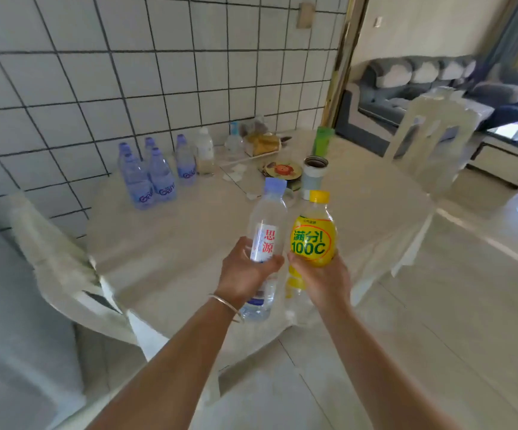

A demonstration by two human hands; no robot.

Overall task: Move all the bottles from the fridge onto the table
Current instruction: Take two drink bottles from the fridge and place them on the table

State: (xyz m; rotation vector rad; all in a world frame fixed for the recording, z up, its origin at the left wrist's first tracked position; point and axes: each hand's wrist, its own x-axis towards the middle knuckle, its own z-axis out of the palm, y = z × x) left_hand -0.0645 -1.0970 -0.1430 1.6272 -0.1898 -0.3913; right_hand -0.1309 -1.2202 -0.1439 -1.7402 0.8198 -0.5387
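Observation:
My left hand (245, 271) grips a clear water bottle (267, 231) with a pale blue cap and a white label with red characters. My right hand (322, 277) grips a yellow-labelled bottle (313, 240) with a yellow cap. I hold both upright, side by side, above the near part of the round white table (189, 243). Several clear water bottles with blue caps (152, 175) stand on the table at the far left by the tiled wall. Another clear bottle (205, 153) stands beside them. The fridge is out of view.
A steel flask (313, 172), a green cup (322, 141), a round lid with a cartoon print (282, 170) and a tray of snacks (260, 144) sit on the table's far side. White chairs stand at the left (65, 268) and right (431, 144). A sofa lies beyond.

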